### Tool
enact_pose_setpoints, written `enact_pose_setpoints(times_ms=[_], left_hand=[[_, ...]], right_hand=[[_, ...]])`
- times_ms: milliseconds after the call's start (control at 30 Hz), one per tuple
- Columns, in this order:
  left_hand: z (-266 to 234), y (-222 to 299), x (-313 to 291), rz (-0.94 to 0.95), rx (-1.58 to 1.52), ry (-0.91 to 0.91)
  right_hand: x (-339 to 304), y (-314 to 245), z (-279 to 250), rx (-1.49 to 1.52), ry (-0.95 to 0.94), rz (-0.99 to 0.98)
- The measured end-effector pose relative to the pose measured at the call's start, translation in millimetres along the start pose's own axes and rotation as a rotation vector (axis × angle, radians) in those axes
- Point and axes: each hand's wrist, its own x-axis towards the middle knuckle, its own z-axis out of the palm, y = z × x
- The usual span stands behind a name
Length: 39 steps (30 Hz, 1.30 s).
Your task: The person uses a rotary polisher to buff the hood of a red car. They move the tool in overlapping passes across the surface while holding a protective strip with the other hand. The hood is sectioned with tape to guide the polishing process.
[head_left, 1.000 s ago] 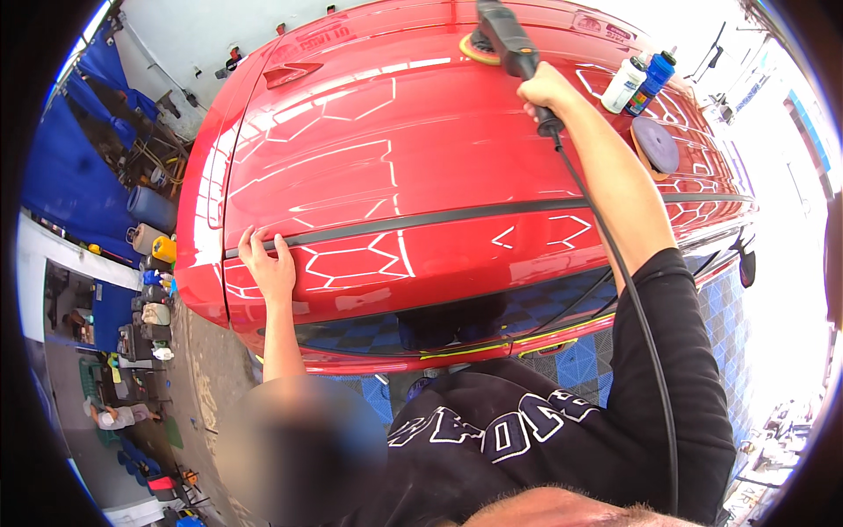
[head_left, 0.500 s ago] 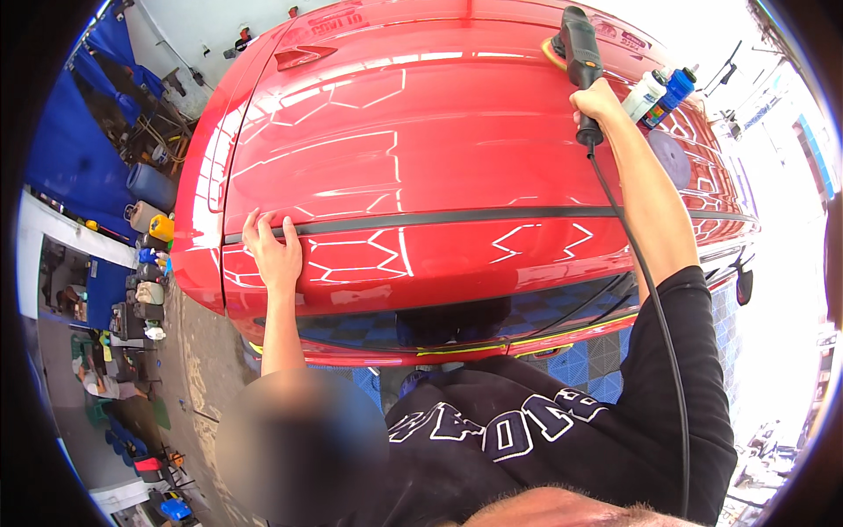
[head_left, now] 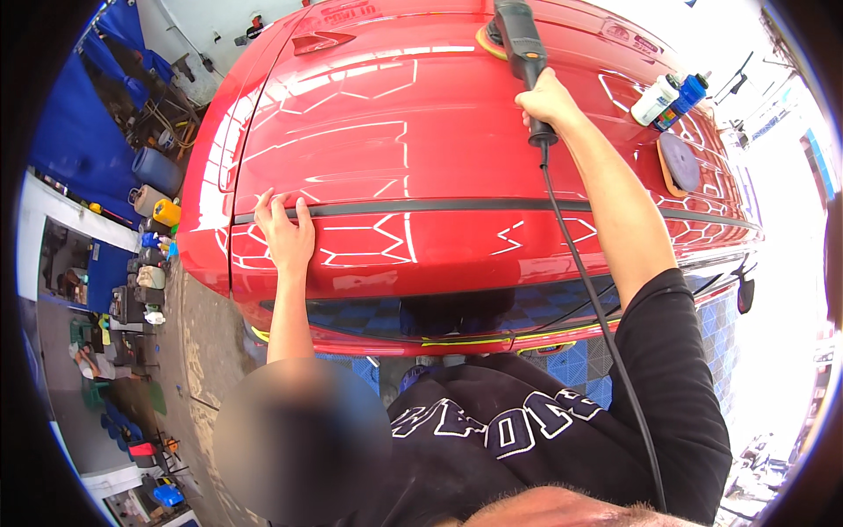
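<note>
Blue curtain (head_left: 68, 140) at left; blue drum (head_left: 158, 170) near yellow jug (head_left: 166, 212); blue-grey checkered floor tiles (head_left: 718, 341)

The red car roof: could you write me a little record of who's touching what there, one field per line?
Surface: red car roof, glossy, with bright reflections
Right hand: grip closed around the handle of a black polisher
Polisher pad: yellow-edged, appears to rest on the roof
Left hand: open, fingers across the black roof strip
Cord: black, runs from the polisher toward the picture's lower edge
Nearby, at right: white bottle and blue bottle, side by side; grey round pad
</note>
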Motion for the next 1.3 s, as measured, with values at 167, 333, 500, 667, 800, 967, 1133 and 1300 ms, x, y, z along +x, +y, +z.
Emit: enact_pose_setpoints(times_ms=[167,333,500,667,800,967,1133,1300], left_hand=[[-3.4,4.3,0.5,-0.014,-0.034,-0.008],[-3.6,-0.1,-1.1,0.04,-0.065,0.038],[-4.3,-2.7,-2.3,0.054,-0.093,0.077],[-3.6,-6.7,-0.5,0.066,-0.101,0.059],[-3.2,-6.0,-0.7,0.064,-0.103,0.07],[-1.9,-5.4,-0.3,0.06,-0.108,0.078],[-1.8,-3.6,0.0,0.048,-0.119,0.07],[-2.3,-3.1,1.4,0.028,-0.104,0.053]], right_hand=[[-6.9,-23.0,33.4,-0.027,-0.083,-0.062],[-15.2,-45.3,46.4,0.011,-0.199,-0.101],[-21.7,-54.5,54.3,0.02,-0.248,-0.136],[-9.3,-55.3,66.1,-0.035,-0.203,-0.124],[-8.7,-69.3,71.2,-0.041,-0.226,-0.071],[0.0,-77.7,84.0,-0.046,-0.165,-0.065],[13.1,-78.3,91.6,-0.036,-0.162,-0.051],[9.1,-83.8,102.6,-0.036,-0.164,-0.091]])
